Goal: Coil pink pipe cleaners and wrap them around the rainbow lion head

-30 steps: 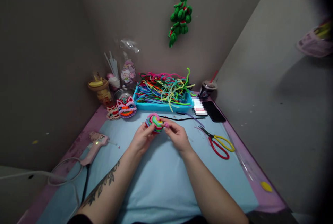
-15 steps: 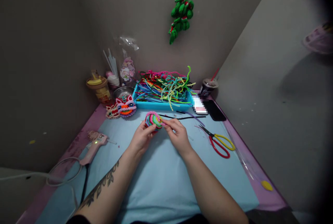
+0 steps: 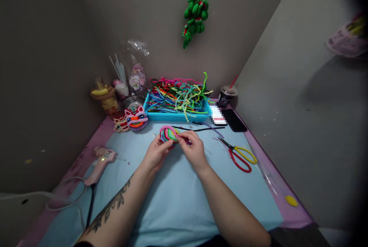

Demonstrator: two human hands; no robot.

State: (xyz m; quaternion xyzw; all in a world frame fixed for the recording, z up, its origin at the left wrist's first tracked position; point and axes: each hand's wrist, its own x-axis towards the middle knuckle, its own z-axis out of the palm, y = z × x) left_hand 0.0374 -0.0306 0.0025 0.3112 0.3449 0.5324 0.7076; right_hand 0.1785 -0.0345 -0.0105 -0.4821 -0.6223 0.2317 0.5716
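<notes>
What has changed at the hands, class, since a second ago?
The pink tip poking out by the right hand no longer shows; pink edging now reaches that hand along the rim of the coiled craft. The left hand kept its hold. Scissors and glue gun stayed put.

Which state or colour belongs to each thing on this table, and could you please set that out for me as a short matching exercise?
Things:
1. hot glue gun
2. scissors
3. tray
4. striped fuzzy craft piece

States or colours:
A. blue, heaped with pipe cleaners
B. in the left hand, with the right hand at its edge
C. pink, with an indicator light lit
D. partly red, partly yellow

Pairs: 1-C, 2-D, 3-A, 4-B
</notes>
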